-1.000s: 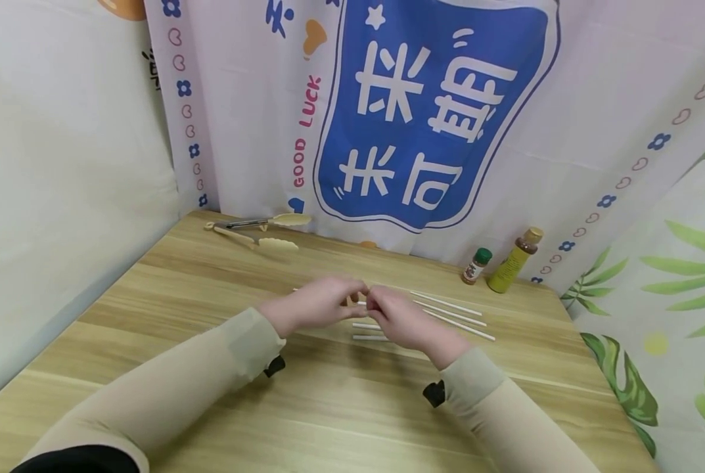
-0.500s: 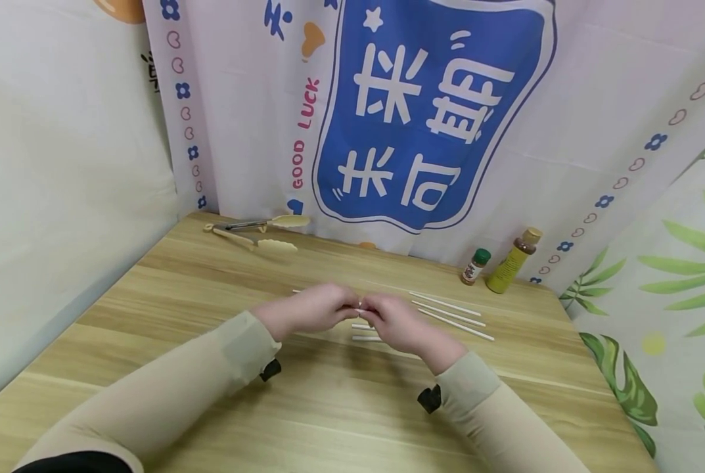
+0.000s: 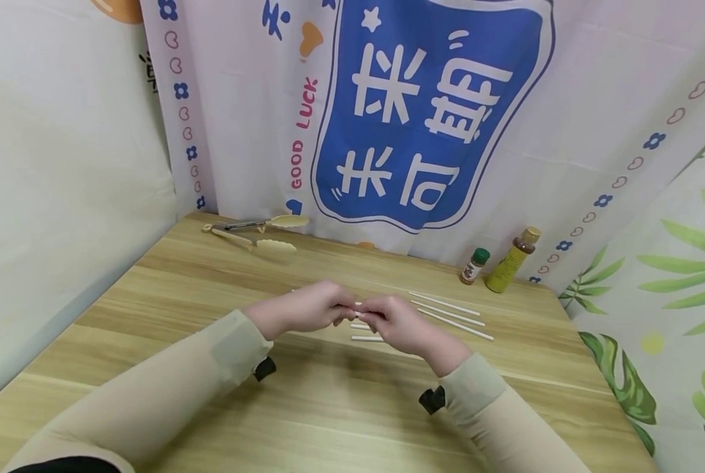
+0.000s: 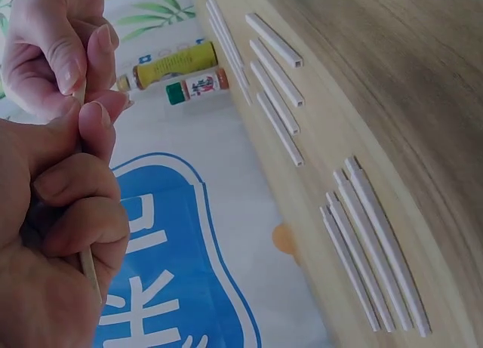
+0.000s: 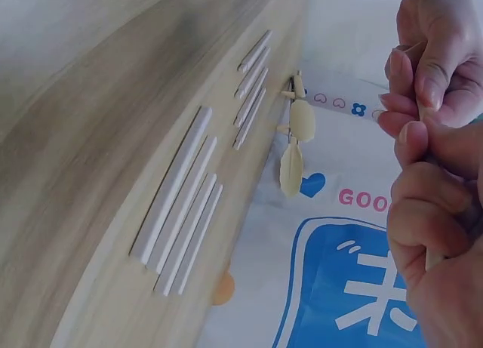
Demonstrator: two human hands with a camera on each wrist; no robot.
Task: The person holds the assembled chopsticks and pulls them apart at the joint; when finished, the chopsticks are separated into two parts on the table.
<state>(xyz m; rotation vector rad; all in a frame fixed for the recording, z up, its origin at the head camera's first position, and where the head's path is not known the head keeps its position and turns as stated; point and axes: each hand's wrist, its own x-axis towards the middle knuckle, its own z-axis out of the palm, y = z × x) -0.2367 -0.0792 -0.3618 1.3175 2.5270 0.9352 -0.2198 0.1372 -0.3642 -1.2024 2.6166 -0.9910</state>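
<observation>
My left hand [image 3: 312, 307] and right hand [image 3: 401, 323] meet fingertip to fingertip above the middle of the table. A thin white stick [image 3: 357, 313] shows between them. In the left wrist view the left fingers curl round a slim stick [image 4: 90, 271], whose lower end sticks out below the palm. The right hand [image 4: 53, 50] pinches at the upper part, thumb pressed on it. From the right wrist view, the right fingers also curl round a stick [image 5: 433, 257]. Fingers hide the meeting point, so one stick or two cannot be told.
Several white square-sided sticks [image 5: 175, 186] lie in rows on the wooden table [image 3: 340, 407]; one group has narrow tips [image 4: 353, 164], another hollow ends [image 4: 299, 63]. Beige tongs [image 3: 275, 246] lie at the back left. A green-capped jar [image 3: 474, 266] and a yellow-labelled bottle [image 3: 508, 264] stand back right.
A second ago the left fingers were spread more loosely by the right hand. Now both hands pinch at the stick, and the left hand has shifted slightly left. Table items are unmoved.
</observation>
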